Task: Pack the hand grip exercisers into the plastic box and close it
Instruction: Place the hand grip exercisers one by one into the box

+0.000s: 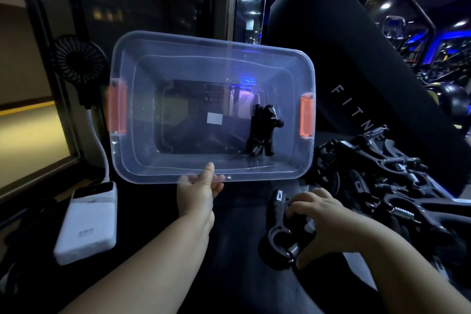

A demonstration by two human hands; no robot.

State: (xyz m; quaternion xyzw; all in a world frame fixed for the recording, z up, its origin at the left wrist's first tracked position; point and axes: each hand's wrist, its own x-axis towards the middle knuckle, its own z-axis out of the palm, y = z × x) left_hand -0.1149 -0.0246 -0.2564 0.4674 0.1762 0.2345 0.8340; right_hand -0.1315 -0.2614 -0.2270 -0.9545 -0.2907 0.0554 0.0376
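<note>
Seen from my remote station: a black padded bench [356, 71] lettered "FITN" fills the far right. In front of it, at centre, the clear plastic box [153, 176] is open, its mouth toward me. A pile of hand grip exercisers [382, 181] sprawls at near right, just beside the box. A white power bank [88, 222] lies at near left, with a small black fan [79, 58] beyond it at far left. My left hand [198, 191] grasps the box's near rim, thumb on top. My right hand [321, 219] is curled round one loose exerciser [279, 227] beside the pile, thumb by its spring. Packed exercisers [263, 132] lie inside the box at its right end; I cannot tell how many. Orange latches [306, 116] sit on both short sides.
</note>
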